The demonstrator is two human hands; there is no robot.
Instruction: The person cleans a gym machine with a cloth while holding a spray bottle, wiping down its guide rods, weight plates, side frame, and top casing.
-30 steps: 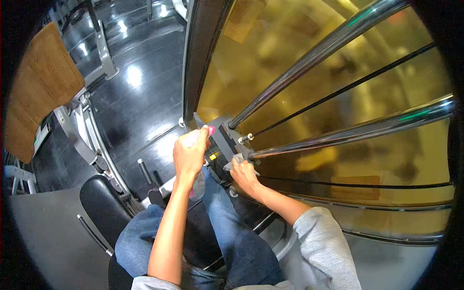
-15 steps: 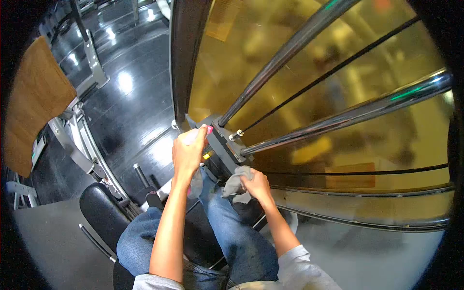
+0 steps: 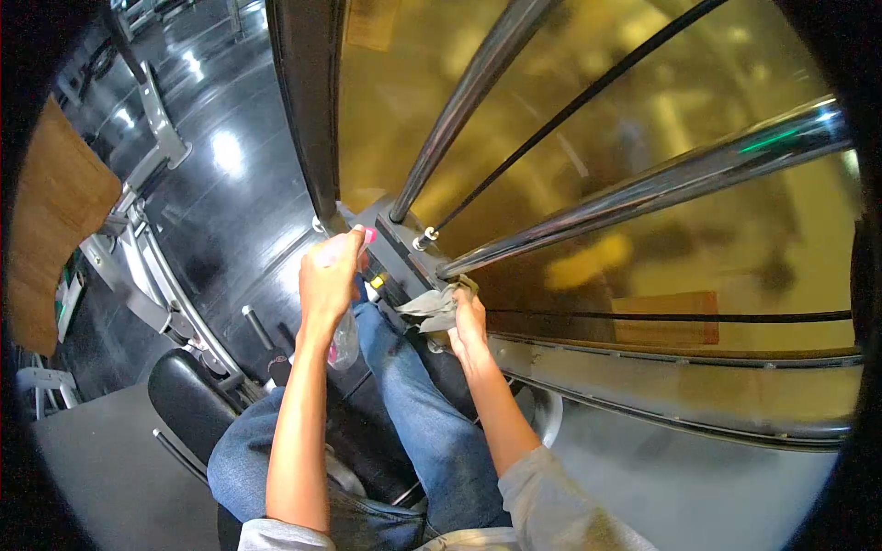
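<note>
My left hand (image 3: 329, 280) is wrapped round the top of a clear spray bottle (image 3: 344, 343) with a pink nozzle (image 3: 369, 235). A grey cloth (image 3: 435, 305) hangs from the closed fingers of my right hand (image 3: 469, 321), close to the foot of the lower chrome rod (image 3: 643, 197). Both rods rise from a dark grey weight-stack top (image 3: 404, 246), which has a small silver bolt (image 3: 424, 239) on it. A yellow piece (image 3: 378, 281) shows between my hands.
A yellowish see-through panel (image 3: 551, 119) stands behind the rods, with a black cable (image 3: 570, 108) in front of it. On the left are a black padded seat (image 3: 191, 397), a brown-covered pad (image 3: 57, 216) and grey machine frames on dark flooring (image 3: 230, 207).
My right hand first drew back from the rod's foot with the cloth, then came up beside it again. The view has shifted, so the machine appears further left. The bottle stays in my left hand.
</note>
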